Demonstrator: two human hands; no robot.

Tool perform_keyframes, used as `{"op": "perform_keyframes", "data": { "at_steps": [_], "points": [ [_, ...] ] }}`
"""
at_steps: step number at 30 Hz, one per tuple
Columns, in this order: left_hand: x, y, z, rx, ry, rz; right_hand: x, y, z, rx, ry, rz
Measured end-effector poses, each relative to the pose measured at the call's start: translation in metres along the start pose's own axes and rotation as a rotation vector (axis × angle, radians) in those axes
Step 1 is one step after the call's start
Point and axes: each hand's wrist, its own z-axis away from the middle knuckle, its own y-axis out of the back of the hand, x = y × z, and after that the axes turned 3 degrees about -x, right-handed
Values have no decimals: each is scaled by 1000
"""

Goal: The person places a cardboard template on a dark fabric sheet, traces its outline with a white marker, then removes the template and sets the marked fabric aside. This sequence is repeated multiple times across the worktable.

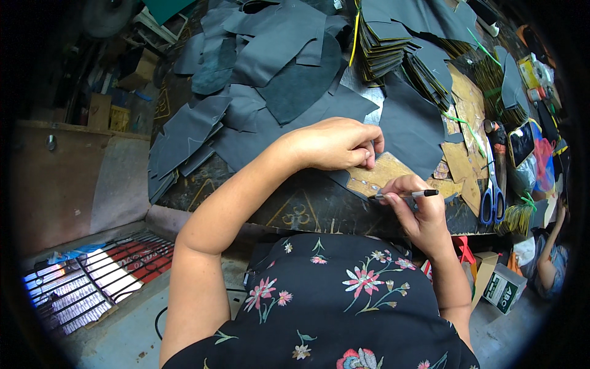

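Note:
My left hand [337, 144] presses flat on a tan cardboard template [386, 172] that lies over a dark grey leather piece [413, 129] at the near edge of the workbench. My right hand [418, 206] grips a silver pen [405, 195] with a black cap, its tip at the template's lower left edge. The pen lies nearly level, cap pointing right. Part of the template is hidden under my left fingers.
Several loose dark leather cut-outs [258, 74] cover the bench's middle and left. Stacks of cut pieces [384, 43] stand behind. Blue-handled scissors [493, 197] lie at the right, near more cardboard patterns [467, 104]. A metal grate [92, 277] is on the floor at lower left; another person [550, 252] sits at far right.

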Motion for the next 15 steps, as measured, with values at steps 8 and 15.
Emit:
{"op": "perform_keyframes", "data": {
  "at_steps": [8, 15],
  "points": [
    [7, -12, 5, 76, 42, -82, -1, 8, 6, 49, -107, -42],
    [9, -31, 6, 225, 40, -148, 6, 8, 2, 90, -61, -56]
  ]
}}
